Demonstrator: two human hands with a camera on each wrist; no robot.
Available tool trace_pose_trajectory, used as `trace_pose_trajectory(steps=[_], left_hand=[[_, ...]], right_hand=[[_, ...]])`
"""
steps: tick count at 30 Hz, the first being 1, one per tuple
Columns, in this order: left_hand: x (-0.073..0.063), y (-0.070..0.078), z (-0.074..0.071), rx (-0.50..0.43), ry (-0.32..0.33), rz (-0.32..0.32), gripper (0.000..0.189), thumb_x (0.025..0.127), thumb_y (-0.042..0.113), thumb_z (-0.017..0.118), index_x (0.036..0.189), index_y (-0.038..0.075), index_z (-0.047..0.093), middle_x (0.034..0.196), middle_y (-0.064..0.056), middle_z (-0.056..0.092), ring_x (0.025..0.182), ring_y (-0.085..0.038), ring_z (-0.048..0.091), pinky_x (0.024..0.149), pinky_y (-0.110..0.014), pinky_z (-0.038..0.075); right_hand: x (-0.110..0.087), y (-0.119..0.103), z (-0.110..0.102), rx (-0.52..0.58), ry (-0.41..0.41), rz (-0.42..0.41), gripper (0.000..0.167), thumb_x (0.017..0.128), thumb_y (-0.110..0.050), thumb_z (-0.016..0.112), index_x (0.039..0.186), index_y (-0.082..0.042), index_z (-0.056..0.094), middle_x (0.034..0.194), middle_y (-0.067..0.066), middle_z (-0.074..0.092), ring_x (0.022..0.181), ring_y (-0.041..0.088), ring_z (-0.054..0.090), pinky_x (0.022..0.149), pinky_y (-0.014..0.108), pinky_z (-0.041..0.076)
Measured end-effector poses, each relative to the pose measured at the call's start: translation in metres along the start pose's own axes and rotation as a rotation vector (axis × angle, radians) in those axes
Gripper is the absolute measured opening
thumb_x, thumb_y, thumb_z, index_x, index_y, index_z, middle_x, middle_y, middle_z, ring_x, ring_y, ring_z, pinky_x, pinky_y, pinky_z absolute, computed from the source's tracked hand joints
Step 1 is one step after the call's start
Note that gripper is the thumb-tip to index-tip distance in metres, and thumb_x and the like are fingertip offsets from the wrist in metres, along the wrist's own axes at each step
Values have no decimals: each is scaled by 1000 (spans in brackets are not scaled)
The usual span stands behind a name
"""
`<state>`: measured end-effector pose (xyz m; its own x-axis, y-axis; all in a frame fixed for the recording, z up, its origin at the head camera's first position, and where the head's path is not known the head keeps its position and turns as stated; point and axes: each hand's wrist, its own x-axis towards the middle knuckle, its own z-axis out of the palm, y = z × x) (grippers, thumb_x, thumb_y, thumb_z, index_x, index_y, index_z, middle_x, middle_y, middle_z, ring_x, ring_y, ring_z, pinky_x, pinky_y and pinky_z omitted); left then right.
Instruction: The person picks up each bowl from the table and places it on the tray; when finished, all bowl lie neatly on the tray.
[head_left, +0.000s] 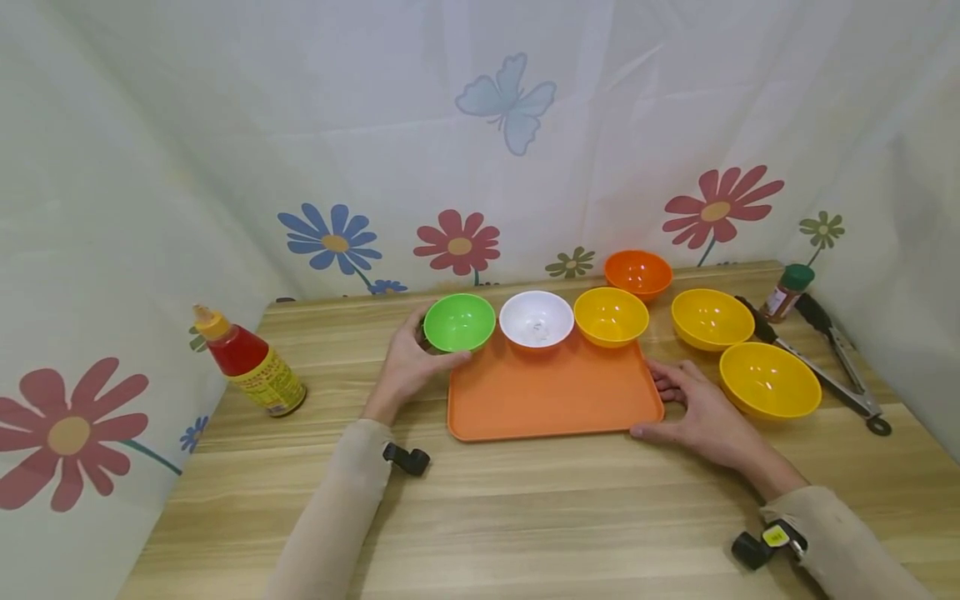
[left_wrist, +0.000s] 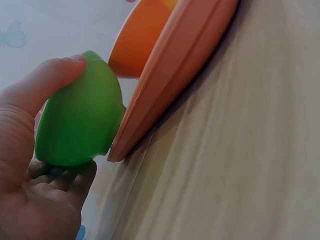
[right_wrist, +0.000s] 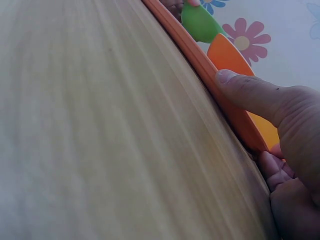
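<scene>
My left hand (head_left: 415, 360) holds a green bowl (head_left: 460, 323) at the back left corner of an orange tray (head_left: 555, 396). In the left wrist view the thumb lies on one side of the green bowl (left_wrist: 82, 112) and the fingers curl round the other. My right hand (head_left: 701, 414) grips the tray's right end, its thumb at the front corner and its fingers along the side. Along the tray's back edge stand a bowl with a white inside and orange outside (head_left: 536, 319) and a yellow bowl (head_left: 611, 317).
An orange bowl (head_left: 638, 273) stands behind the yellow one. Two more yellow bowls (head_left: 712, 319) are right of the tray, beside metal tongs (head_left: 832, 387) and a green-capped spice jar (head_left: 787, 293). A red sauce bottle (head_left: 255, 367) stands at the left. A flowered curtain (head_left: 375, 150) closes the back.
</scene>
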<state>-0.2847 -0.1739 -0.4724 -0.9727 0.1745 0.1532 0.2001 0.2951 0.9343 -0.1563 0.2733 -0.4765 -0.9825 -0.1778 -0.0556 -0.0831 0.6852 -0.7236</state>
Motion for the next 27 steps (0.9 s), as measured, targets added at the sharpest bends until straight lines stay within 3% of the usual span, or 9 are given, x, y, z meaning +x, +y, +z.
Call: trace_pose_trajectory(steps=[27], left_hand=[[2,-3,13,-6,-51,-17,108,80,22,104,168,13,42,159,-13,56,145,-34,57,128,-49,45]], right_hand=[[1,4,-1,-2,-5,2,120,83,-65,93,172,-6,38,140,12,51,130,35,64,117,62,54]])
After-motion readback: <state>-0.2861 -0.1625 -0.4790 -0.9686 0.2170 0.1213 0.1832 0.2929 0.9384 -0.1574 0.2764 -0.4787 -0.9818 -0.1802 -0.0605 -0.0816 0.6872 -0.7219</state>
